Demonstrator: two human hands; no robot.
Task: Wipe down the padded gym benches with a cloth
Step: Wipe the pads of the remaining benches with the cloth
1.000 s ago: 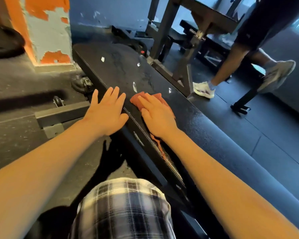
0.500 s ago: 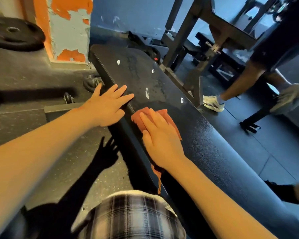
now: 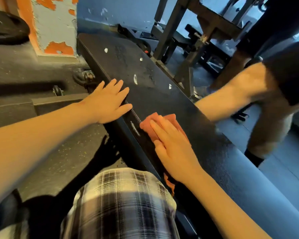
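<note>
Bench [image 3: 162, 100]: a long black pad running from near right to far left. Its top is scuffed and has white chips [image 3: 135, 78].
Cloth [image 3: 170, 118]: reddish, flat on the bench beside its left edge. One end hangs over that edge below the wrist.
Right hand [image 3: 173, 150]: palm down on the cloth, fingers straight and close together, pressing it flat.
Left hand [image 3: 109, 104]: flat on the bench's left edge, farther along than the cloth. Its fingers are slightly spread and hold nothing.
Room ahead: bare pad stretches from the cloth to the far end.
Left side: speckled floor [image 3: 59, 152] and a weight plate [image 3: 5, 30] far left.
Right side: another person's leg [image 3: 240, 94], blurred, just beside the bench's right edge, with a steel frame [image 3: 185, 31] beyond.
</note>
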